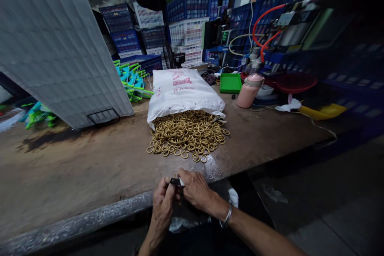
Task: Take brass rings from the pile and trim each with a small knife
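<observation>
Crates stand behind the worktable; fingers of both hands pinch a black piece.

Single head cam, looking fwd & down from near side of a brown, flat-topped table; left bare hand & right bare hand v. close, btm ctr; stacked blue & white plastic crates far off, up top.

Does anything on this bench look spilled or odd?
Perhaps two things. Gold-coloured round rings spill loose from a white, red-printed bag onto the brown tabletop, though maybe deliberately. A dark, patchy stain near the white ribbed panel stands out against the paler brown around it.
</observation>
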A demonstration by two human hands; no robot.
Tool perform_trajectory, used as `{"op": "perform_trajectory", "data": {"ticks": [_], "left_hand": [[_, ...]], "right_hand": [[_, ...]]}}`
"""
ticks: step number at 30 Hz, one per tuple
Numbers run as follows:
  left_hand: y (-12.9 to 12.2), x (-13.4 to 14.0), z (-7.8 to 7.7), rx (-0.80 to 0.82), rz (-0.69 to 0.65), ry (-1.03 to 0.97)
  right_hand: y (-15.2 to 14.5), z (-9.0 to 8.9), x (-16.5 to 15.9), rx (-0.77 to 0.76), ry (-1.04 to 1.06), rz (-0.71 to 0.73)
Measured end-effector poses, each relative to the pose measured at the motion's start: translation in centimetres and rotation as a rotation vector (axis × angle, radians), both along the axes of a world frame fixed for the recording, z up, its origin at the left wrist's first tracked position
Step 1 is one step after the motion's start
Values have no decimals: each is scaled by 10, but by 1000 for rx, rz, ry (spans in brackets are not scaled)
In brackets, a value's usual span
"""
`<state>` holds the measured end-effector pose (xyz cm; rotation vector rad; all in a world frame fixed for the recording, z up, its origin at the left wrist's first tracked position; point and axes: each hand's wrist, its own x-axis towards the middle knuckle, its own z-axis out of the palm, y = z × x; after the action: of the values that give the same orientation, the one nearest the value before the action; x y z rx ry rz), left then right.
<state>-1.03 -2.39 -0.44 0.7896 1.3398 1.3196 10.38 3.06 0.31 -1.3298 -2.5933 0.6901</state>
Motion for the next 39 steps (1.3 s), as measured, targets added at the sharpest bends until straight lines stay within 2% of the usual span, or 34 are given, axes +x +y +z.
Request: {"op": "perform_trajectory", "data": {"ticks": [6, 11, 17, 20, 26, 29, 32, 36, 39], "left_hand": [[-10, 3, 10, -18, -28, -27], [-17, 9, 15, -38, -97, -234], [-8, 0, 13, -55, 37, -482], [-5, -10, 8, -75, 49, -615], [6, -27, -16, -187, 73, -785], [12, -30, -15, -201, 86, -774], [16, -28, -5, -175, 108, -691], [24, -25, 6, -101, 134, -520], [32, -21, 5, -14, 166, -348]], "right_hand": [[9, -1, 2, 30, -76, -29], [31, 1, -8, 124, -43, -101], [64, 2, -31, 211, -53, -123], [75, 0, -38, 234, -75, -83], [83, -7, -47, 257, -112, -79], [86, -9, -46, 254, -99, -86], [88, -7, -41, 216, -43, -101], [82, 0, -31, 88, 238, -84], [72, 5, -25, -121, 485, -47]]}}
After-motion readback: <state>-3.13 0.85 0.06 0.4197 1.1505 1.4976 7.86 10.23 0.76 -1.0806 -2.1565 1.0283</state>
